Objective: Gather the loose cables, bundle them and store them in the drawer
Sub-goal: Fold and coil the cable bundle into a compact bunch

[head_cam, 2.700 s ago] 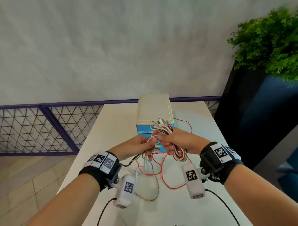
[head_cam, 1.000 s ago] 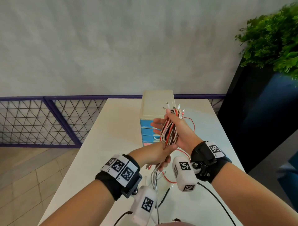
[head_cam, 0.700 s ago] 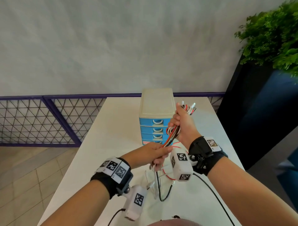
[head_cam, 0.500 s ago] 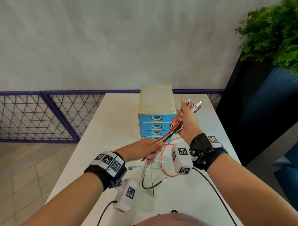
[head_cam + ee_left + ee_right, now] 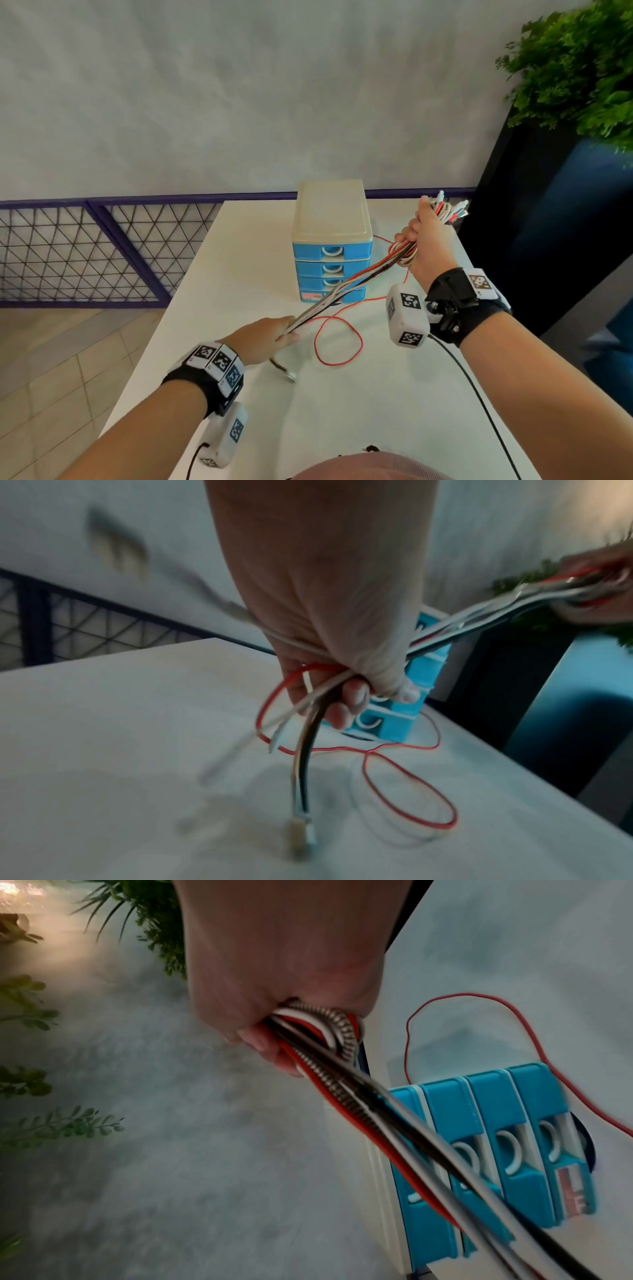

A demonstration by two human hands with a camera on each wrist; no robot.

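Note:
A bundle of cables (image 5: 346, 286), white, black, red and a coiled one, stretches taut between both hands. My right hand (image 5: 423, 240) grips the folded end high at the right, plugs (image 5: 450, 210) sticking out above the fist; the fist (image 5: 274, 1031) shows close up in the right wrist view. My left hand (image 5: 274, 334) grips the cables (image 5: 329, 693) low over the table, short ends with a connector (image 5: 303, 829) hanging below it. A thin red wire (image 5: 337, 339) loops on the table. The small drawer unit (image 5: 330, 246) has a cream top and blue drawers, all closed.
The white table (image 5: 212, 284) runs to a grey wall, with a purple mesh railing (image 5: 102, 246) at left. A dark planter with a green plant (image 5: 575, 68) stands past the right edge. Black wrist-camera leads (image 5: 479, 397) trail over the near table.
The hands have drawn apart: the right hand carried the folded end up and right, the left slid down and left along the cables, pulling them straight. The head view tilted up slightly.

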